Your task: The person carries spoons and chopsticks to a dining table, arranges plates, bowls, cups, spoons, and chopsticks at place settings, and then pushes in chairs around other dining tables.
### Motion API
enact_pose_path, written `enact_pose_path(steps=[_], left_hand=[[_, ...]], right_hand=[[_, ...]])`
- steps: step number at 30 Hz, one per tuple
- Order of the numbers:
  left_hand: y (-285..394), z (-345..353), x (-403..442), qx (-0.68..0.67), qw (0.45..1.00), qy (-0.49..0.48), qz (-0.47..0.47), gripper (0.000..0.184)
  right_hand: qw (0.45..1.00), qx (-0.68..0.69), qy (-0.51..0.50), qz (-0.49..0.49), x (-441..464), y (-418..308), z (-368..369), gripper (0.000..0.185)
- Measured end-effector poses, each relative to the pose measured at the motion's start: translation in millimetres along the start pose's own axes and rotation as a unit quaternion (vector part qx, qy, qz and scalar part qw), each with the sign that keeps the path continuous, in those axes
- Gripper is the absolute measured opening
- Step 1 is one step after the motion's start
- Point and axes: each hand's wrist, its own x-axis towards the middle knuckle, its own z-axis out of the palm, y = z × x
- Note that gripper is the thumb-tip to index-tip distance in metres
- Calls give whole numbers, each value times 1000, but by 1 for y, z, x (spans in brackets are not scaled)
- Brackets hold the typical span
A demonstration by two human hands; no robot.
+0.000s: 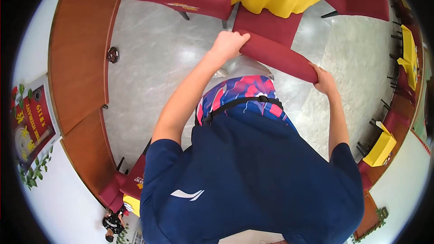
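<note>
In the head view a chair with a dark red cover (278,57) stands in front of me, its backrest toward my body and its seat partly under a yellow tablecloth (289,0). My left hand (228,44) is closed around the left top corner of the backrest. At the opposite end, my right hand (324,81) grips the right corner, with its fingers curled over the edge. Both arms reach forward, and the chair's legs are hidden from me.
Another red chair (185,0) stands close on the left, and a further red chair (364,2) is at the right of the table. Brown wood panelling (83,40) lines the left side. Yellow-covered tables (381,147) stand far right. A person (114,222) is at lower left.
</note>
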Motion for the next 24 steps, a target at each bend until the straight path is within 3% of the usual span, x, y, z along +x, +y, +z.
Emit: enact_pose_path(steps=[2,5,10,13,14,17,19,20,21,22,24], left_hand=[[21,14,2,-22,998,51,2,31],[51,25,3,-21,998,58,-14,34],[85,33,4,-32,997,57,-41,43],[80,12,1,-100,995,5,-17,58],[74,5,-1,-151,989,-7,3,64],[23,-12,-25,-152,987,19,55,74],[-57,-28,-58,-151,988,20,3,75],[-82,-38,-63,-139,989,29,-46,76],[-107,-52,-71,-135,986,41,-91,78],[-134,-68,-75,-131,981,54,-135,80],[-133,-102,-46,-92,971,80,-205,83]], right_hand=[[1000,8,4,15,-18,14,10,84],[998,15,-20,63,-34,31,16,88],[998,38,-19,49,-43,66,16,96],[968,-30,-188,162,-34,71,4,130],[967,-23,-189,167,-25,75,6,130],[837,-182,-390,338,11,46,5,125],[854,-186,-435,217,59,-37,-6,104],[938,-23,-294,185,77,-73,-21,93],[973,140,-136,127,101,-105,-23,82],[960,278,-6,20,125,-137,-24,71],[948,316,35,17,142,-170,-79,77]])
